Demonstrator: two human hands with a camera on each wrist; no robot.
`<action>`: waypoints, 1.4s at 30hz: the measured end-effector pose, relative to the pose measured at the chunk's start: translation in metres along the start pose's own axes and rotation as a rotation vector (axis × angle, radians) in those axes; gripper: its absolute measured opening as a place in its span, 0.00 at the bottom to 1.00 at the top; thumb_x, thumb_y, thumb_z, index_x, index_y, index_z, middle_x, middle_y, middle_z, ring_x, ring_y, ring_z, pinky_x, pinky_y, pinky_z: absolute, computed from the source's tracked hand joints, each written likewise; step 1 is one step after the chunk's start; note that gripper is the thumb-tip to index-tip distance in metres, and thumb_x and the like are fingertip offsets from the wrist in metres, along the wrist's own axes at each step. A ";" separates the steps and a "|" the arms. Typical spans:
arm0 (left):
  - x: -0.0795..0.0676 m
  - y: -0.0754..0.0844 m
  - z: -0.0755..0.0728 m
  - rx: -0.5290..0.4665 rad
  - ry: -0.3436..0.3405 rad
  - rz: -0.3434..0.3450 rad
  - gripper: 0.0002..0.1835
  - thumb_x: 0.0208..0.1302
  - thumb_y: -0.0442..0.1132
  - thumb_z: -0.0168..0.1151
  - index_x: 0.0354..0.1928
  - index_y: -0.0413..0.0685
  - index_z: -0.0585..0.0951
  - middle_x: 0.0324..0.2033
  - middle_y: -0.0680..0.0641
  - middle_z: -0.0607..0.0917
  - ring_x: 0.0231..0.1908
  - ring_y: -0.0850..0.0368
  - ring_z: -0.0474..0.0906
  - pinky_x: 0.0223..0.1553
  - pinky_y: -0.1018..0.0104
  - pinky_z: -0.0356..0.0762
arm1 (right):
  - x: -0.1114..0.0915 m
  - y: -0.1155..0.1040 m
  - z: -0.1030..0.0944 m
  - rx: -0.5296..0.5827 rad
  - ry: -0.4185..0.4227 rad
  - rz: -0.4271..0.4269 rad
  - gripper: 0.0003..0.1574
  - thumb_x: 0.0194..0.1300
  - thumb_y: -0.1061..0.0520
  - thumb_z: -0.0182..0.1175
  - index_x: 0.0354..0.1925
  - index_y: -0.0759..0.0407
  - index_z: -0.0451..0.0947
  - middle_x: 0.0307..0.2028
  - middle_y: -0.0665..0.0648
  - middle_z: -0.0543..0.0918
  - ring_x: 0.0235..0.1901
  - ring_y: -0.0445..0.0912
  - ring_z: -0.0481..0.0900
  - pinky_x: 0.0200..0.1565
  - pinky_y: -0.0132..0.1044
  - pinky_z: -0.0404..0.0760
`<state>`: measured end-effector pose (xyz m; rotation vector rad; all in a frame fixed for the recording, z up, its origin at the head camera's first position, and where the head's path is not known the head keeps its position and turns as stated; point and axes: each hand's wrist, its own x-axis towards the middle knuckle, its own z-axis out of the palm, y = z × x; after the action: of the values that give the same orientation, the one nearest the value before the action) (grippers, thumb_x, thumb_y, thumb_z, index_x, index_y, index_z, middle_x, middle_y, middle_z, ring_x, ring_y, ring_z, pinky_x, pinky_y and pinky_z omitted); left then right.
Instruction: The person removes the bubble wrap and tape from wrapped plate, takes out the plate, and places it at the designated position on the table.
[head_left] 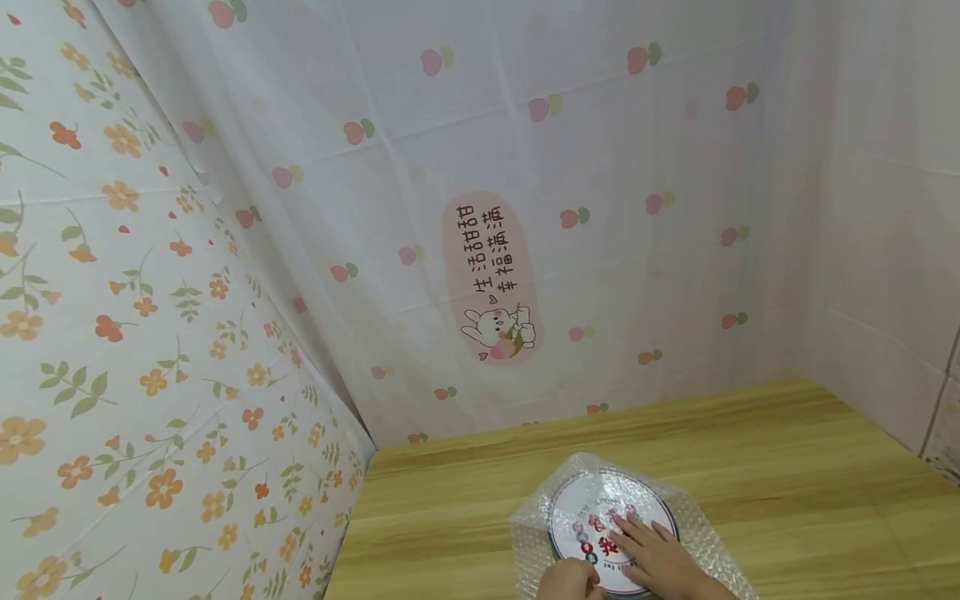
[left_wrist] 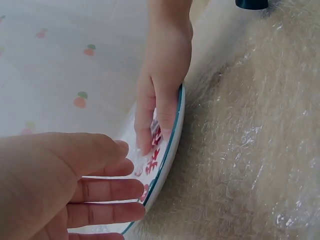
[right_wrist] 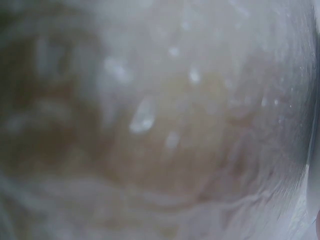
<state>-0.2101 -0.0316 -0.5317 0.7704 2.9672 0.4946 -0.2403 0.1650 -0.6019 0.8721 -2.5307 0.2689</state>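
A round white plate (head_left: 562, 517) with red lettering and a dark green rim lies on bubble wrap (head_left: 528, 529), and shiny clear film shows over part of its face. My right hand (head_left: 658, 557) rests on the plate with its fingers spread. At the plate's near left edge is my left hand (head_left: 567, 581). In the left wrist view, the left hand (left_wrist: 60, 175) has loosely bent, separated fingers in front of the plate's face, with nothing visible held. Beyond it, the right hand (left_wrist: 167, 75) reaches down onto the plate (left_wrist: 172, 135). The right wrist view is blurred clear plastic (right_wrist: 150, 115).
The wood-grain table (head_left: 450, 508) extends around the wrap. A flowered curtain (head_left: 172, 358) hangs on the left and a fruit-patterned curtain (head_left: 600, 275) behind. A small dark object (left_wrist: 251, 4) pokes in at the top of the left wrist view.
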 end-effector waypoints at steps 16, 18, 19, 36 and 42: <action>0.006 -0.007 0.003 0.115 0.130 0.120 0.05 0.46 0.43 0.62 0.20 0.52 0.82 0.12 0.61 0.69 0.15 0.71 0.63 0.16 0.78 0.59 | -0.002 0.001 0.002 -0.067 0.052 -0.026 0.28 0.58 0.41 0.54 0.50 0.56 0.76 0.53 0.55 0.73 0.56 0.52 0.66 0.40 0.52 0.72; 0.006 -0.007 0.002 0.113 0.143 0.137 0.05 0.45 0.43 0.63 0.19 0.52 0.82 0.12 0.60 0.70 0.15 0.71 0.64 0.16 0.79 0.59 | -0.003 0.002 0.004 -0.072 0.059 -0.027 0.28 0.58 0.40 0.53 0.51 0.55 0.75 0.55 0.53 0.72 0.61 0.46 0.58 0.40 0.51 0.72; 0.006 -0.008 0.002 0.115 0.148 0.145 0.05 0.44 0.43 0.63 0.19 0.52 0.82 0.13 0.60 0.70 0.15 0.71 0.64 0.17 0.79 0.59 | -0.003 0.002 0.004 -0.071 0.070 -0.035 0.28 0.58 0.41 0.54 0.51 0.56 0.75 0.55 0.54 0.72 0.62 0.45 0.54 0.40 0.51 0.72; 0.008 -0.017 0.009 0.148 0.183 0.182 0.04 0.42 0.43 0.63 0.20 0.53 0.83 0.14 0.60 0.72 0.17 0.70 0.66 0.19 0.80 0.60 | -0.004 0.003 0.008 -0.079 0.108 -0.045 0.28 0.58 0.40 0.54 0.51 0.56 0.75 0.59 0.50 0.67 0.64 0.39 0.42 0.39 0.51 0.72; 0.010 -0.019 0.010 0.144 0.186 0.169 0.04 0.43 0.43 0.63 0.20 0.52 0.83 0.14 0.59 0.72 0.17 0.69 0.67 0.19 0.78 0.61 | -0.004 0.003 0.010 -0.097 0.110 -0.042 0.28 0.57 0.40 0.54 0.50 0.55 0.75 0.55 0.53 0.72 0.62 0.43 0.54 0.39 0.50 0.72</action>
<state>-0.2265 -0.0394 -0.5463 1.0511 3.1525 0.3824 -0.2429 0.1665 -0.6122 0.8485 -2.3995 0.1750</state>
